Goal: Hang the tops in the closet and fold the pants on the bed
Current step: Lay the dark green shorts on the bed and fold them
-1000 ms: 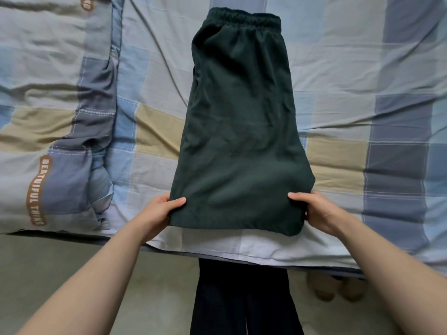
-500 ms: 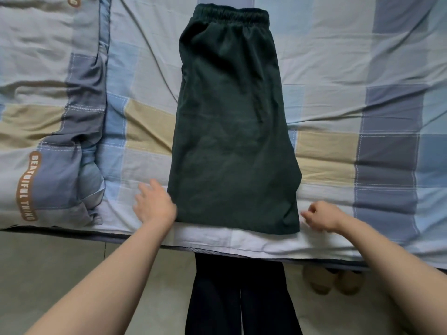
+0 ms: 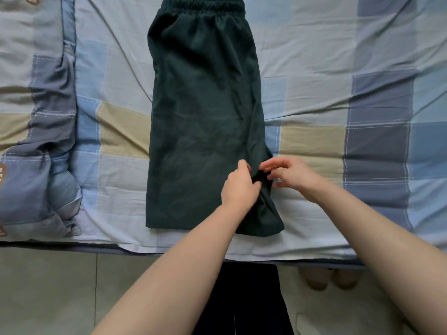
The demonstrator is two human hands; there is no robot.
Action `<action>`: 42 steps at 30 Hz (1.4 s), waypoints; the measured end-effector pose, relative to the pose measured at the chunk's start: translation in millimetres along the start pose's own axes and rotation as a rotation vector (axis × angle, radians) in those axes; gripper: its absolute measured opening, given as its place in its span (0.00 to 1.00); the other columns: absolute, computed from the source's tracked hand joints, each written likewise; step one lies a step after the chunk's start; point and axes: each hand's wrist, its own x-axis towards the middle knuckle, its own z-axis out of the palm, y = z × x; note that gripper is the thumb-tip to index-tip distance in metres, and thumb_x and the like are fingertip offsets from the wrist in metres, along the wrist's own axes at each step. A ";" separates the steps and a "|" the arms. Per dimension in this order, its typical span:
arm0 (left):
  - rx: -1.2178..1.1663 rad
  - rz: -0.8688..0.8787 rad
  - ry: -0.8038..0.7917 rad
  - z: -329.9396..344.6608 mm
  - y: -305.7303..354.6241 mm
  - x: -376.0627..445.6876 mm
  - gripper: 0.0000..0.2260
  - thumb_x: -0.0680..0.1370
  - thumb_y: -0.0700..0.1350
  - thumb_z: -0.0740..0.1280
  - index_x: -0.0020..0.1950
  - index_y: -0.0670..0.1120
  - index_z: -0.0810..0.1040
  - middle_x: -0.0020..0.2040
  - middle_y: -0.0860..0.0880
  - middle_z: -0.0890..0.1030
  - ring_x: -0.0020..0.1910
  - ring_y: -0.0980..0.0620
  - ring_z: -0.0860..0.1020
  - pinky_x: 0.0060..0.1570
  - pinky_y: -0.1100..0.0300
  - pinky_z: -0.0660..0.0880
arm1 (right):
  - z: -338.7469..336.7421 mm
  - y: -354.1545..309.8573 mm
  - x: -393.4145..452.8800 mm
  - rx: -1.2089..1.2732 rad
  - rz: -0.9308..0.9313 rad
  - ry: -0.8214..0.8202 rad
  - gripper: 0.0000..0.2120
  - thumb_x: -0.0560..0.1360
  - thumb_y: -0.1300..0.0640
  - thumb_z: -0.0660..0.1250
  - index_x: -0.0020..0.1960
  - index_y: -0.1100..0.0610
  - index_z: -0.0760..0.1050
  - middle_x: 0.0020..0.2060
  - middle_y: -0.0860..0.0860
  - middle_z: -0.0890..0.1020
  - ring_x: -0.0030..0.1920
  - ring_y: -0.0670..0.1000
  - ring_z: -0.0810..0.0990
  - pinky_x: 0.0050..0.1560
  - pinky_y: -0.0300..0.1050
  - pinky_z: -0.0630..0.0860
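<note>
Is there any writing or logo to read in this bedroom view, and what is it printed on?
None can be read whole. The folded blue-grey patchwork quilt carries brown printed patches at the picture's left edge, cut off and too blurred to read. The dark green elastic-waist shorts show no label.

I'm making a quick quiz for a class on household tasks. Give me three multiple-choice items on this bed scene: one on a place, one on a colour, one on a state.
1. Where on the shorts do the left hand and right hand meet?
A. at the waistband
B. at the right edge, near the hem
C. at the left edge

2. What colour are the shorts?
A. dark green
B. red
C. white

3. How do the shorts lie?
A. crumpled in a ball
B. hung on a hanger
C. flat on the bedsheet, folded lengthwise

Key: 1 B, both hands sit at the lower right edge. 2 A, the cloth is dark green. 3 C, they lie spread flat, waistband farthest away.
</note>
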 end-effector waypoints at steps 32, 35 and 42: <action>-0.292 -0.329 0.242 -134.4 -160.7 15.4 0.07 0.82 0.47 0.61 0.51 0.44 0.70 0.47 0.44 0.78 0.47 0.44 0.76 0.45 0.51 0.71 | -34.7 23.4 27.7 0.715 0.300 0.090 0.17 0.78 0.55 0.53 0.36 0.54 0.76 0.38 0.53 0.82 0.38 0.54 0.82 0.47 0.52 0.76; -0.277 -0.274 0.244 -135.3 -163.3 12.6 0.08 0.82 0.48 0.60 0.52 0.43 0.70 0.46 0.44 0.78 0.46 0.45 0.75 0.43 0.52 0.69 | -24.4 19.5 24.7 0.543 0.258 0.017 0.12 0.79 0.48 0.61 0.47 0.54 0.78 0.33 0.50 0.81 0.32 0.50 0.79 0.38 0.47 0.77; 0.032 -0.260 0.313 -134.7 -167.3 8.3 0.07 0.83 0.45 0.57 0.52 0.43 0.70 0.48 0.41 0.78 0.46 0.41 0.73 0.44 0.51 0.67 | -20.1 31.7 22.0 0.234 0.154 0.158 0.05 0.80 0.60 0.62 0.56 0.59 0.71 0.40 0.53 0.79 0.27 0.45 0.79 0.24 0.38 0.75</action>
